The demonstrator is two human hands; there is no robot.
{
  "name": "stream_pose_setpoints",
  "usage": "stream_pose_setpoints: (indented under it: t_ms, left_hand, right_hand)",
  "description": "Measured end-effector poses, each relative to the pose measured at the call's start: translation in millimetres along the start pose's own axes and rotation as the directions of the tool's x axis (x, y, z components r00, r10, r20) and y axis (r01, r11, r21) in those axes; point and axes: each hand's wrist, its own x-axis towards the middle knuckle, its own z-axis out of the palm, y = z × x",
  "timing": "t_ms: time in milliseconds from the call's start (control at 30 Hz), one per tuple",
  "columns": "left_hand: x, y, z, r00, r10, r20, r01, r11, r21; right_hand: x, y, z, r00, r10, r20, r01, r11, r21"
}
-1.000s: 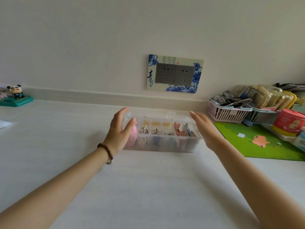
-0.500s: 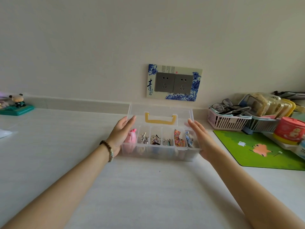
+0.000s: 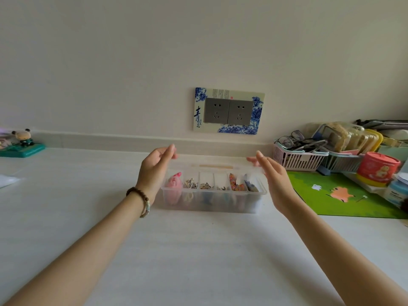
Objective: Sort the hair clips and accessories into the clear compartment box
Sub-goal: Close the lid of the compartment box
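Note:
The clear compartment box (image 3: 212, 204) stands on the white table in the middle of the head view. Its compartments hold a pink fluffy accessory (image 3: 175, 185), small silver clips (image 3: 191, 184) and patterned clips (image 3: 235, 184). The clear lid (image 3: 242, 167), with a yellow handle, hangs nearly flat just above the box's back half. My left hand (image 3: 154, 171) pinches the lid's left corner. On the lid's right corner are the fingers of my right hand (image 3: 276, 182).
A pink basket (image 3: 295, 157) with glasses, a second basket of packets and a red tub (image 3: 377, 171) crowd the right, beside a green mat (image 3: 340, 195). A panda figure (image 3: 22, 138) stands far left. The wall socket (image 3: 228, 111) is behind the box.
Half a second ago the lid stood upright behind the box. It has swung down towards me, and both hands have risen from the box's sides to the lid's corners.

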Motion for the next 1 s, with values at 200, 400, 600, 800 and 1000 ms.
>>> stream_pose_setpoints:
  t_ms: [200, 400, 600, 800, 1000]
  left_hand:
    - [-12.9, -29.6, -13.3, 0.997, -0.056, 0.059, 0.05, 0.993, 0.103]
    - [-15.8, -36.0, -12.3, 0.972, -0.183, 0.15, 0.176, 0.983, 0.06]
    - [-15.1, -35.6, -11.7, 0.949, -0.261, 0.18, 0.25, 0.965, 0.08]
    - [-27.5, -26.3, 7.9, 0.959, -0.275, 0.063, 0.277, 0.96, -0.037]
    - [-10.8, -21.0, 40.4, 0.952, -0.212, 0.219, 0.222, 0.975, -0.022]
  right_hand:
    - [-16.3, 26.0, -1.0, 0.999, 0.014, -0.036, -0.014, 1.0, 0.014]
    - [-22.8, 32.9, 4.5, 0.995, 0.103, -0.015, -0.101, 0.992, 0.071]
    - [-28.8, 28.2, 4.1, 0.979, 0.202, -0.02, -0.2, 0.978, 0.063]
    - [-47.8, 28.4, 1.5, 0.984, 0.159, -0.081, -0.158, 0.987, 0.018]
    - [-16.0, 30.5, -15.4, 0.98, 0.149, -0.133, -0.151, 0.988, -0.01]
